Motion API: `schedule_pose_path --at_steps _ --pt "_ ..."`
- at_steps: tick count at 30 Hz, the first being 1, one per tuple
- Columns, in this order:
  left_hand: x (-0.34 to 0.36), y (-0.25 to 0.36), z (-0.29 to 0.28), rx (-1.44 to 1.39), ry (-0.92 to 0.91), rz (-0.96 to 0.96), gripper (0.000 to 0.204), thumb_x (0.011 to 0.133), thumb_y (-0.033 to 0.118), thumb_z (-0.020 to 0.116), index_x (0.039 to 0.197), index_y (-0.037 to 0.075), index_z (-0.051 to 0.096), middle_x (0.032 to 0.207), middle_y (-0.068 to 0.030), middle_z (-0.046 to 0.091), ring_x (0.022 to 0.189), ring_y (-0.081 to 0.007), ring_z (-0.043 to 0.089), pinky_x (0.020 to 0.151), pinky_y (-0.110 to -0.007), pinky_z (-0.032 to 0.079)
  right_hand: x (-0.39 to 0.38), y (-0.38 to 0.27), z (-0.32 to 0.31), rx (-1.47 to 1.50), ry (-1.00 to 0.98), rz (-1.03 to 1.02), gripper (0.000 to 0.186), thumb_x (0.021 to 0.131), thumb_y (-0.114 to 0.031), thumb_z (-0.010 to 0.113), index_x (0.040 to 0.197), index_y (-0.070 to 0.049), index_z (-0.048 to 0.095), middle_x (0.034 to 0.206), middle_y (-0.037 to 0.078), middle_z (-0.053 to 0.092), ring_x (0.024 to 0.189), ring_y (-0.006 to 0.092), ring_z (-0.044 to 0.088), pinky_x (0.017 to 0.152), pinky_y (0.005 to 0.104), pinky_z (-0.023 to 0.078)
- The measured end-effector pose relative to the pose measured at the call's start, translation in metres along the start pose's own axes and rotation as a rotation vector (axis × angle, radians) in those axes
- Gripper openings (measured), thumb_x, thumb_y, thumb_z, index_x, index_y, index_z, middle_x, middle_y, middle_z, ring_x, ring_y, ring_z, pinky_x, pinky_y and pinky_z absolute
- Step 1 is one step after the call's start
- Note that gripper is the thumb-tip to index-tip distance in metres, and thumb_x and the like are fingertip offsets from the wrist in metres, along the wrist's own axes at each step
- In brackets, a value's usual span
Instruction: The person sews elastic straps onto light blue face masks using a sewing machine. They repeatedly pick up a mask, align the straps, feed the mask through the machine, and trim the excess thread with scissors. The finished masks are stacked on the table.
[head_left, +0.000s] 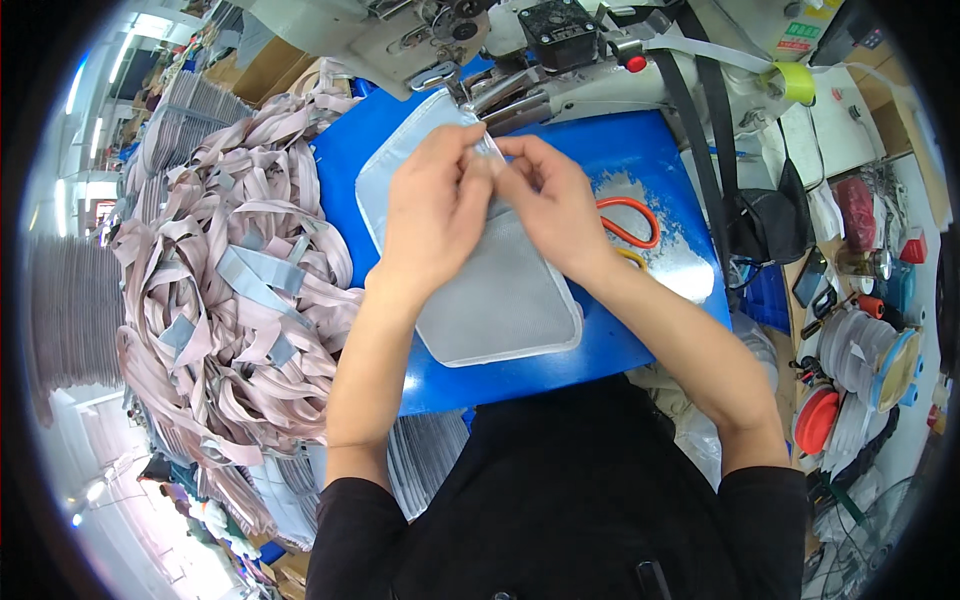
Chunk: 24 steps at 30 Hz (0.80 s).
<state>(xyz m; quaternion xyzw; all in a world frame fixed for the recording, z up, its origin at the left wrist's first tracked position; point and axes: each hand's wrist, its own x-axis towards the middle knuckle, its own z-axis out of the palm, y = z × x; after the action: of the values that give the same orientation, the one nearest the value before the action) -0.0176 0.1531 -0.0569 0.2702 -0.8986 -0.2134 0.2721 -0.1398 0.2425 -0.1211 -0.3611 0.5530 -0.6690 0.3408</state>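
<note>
The grey fabric piece (pixel 495 300), edged with a pale raised rim, lies aslant over the middle of the blue tabletop (pixel 640 140). Its upper end reaches under the head of the sewing machine (pixel 610 95), while its lower rounded corners point toward the person's black clothing (pixel 580 480). The left hand (pixel 430 205) and right hand (pixel 550 200) are close together, fingertips pinched on the piece's rim just below the machine; the fingers cover the exact spot they hold.

Blue surface shows between the lower end of the piece and the front edge, under the right forearm. On the right, a tool's red loop handle (pixel 655 225) rests near that forearm, beside a worn, whitish patch. The left edge is tightest: a heap of pinkish strips (pixel 280 180) crowds against it. Dark straps (pixel 705 100) hang along the right edge. Above the heap and nearer the machine, some blue surface shows.

Past the right edge, a blue bin (pixel 765 297) sits partly hidden, its contents impossible to tell. Farther right are a clear jar (pixel 865 262) and a red round dish (pixel 817 418); what they hold is too small to tell.
</note>
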Motion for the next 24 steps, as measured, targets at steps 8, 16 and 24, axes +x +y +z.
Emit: schedule_pose_path --at_steps 8,16,24 --pt "-0.137 -0.092 -0.009 -0.265 0.312 -0.549 0.056 0.103 0.015 0.065 0.157 0.008 0.050 0.146 -0.0157 0.057 0.131 -0.0239 0.057 0.111 -0.036 0.044 -0.021 -0.010 -0.001 0.529 -0.132 0.232 0.032 0.108 -0.016 0.061 0.133 0.004 0.065 0.107 0.007 0.074 0.094 0.0089 0.067 0.083 0.0268 0.055" --pt "-0.145 -0.085 -0.044 -0.861 0.342 -0.639 0.058 0.109 0.008 0.055 0.164 0.012 0.038 0.143 -0.0104 0.063 0.120 -0.0168 0.066 0.103 -0.034 0.055 -0.001 -0.015 0.001 0.647 -0.135 0.313 0.033 0.108 -0.014 0.059 0.134 0.006 0.064 0.115 0.010 0.073 0.101 0.0125 0.070 0.088 0.0287 0.057" --pt "-0.113 -0.075 -0.058 -0.884 0.274 -0.534 0.067 0.104 0.008 0.064 0.165 0.007 0.036 0.148 -0.0159 0.060 0.124 -0.0196 0.065 0.108 -0.032 0.050 0.025 -0.006 0.008 0.622 -0.115 0.287 0.032 0.109 -0.024 0.060 0.123 0.003 0.069 0.097 0.003 0.070 0.085 0.0093 0.066 0.078 0.0263 0.055"
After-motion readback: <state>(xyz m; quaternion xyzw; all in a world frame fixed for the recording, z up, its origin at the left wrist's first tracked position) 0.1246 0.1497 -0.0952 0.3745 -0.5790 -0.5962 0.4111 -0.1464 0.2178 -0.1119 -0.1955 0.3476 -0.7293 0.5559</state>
